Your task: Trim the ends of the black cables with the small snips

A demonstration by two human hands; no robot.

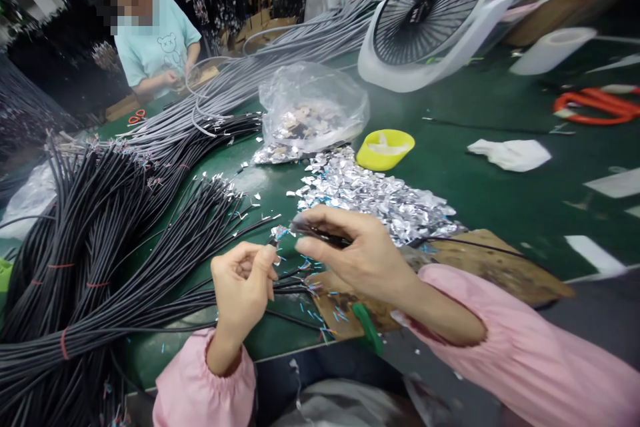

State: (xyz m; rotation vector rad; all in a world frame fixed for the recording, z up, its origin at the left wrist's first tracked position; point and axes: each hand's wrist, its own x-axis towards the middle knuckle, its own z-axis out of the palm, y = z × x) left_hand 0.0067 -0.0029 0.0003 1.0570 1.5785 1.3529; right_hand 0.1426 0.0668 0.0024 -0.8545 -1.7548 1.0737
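Note:
My left hand (245, 280) is closed in a pinch on the foil-wrapped end of a black cable (276, 233). My right hand (353, 250) is closed on a thin dark tool (320, 235) whose tip points at that cable end. Both hands hover over a worn wooden board (500, 270) at the near edge of the green table (480, 193). A heap of silver foil scraps (370, 193) lies just beyond my right hand. Bundles of black cables (100, 260) fan out to the left of my left hand.
A clear plastic bag of scraps (313, 107), a yellow dish (385, 147) and a white fan (430, 13) stand farther back. Grey cables (270, 67) run toward another person (155, 47) at the far left. A white cloth (510, 153), orange scissors (595, 107) and a tape roll (553, 50) lie on the right.

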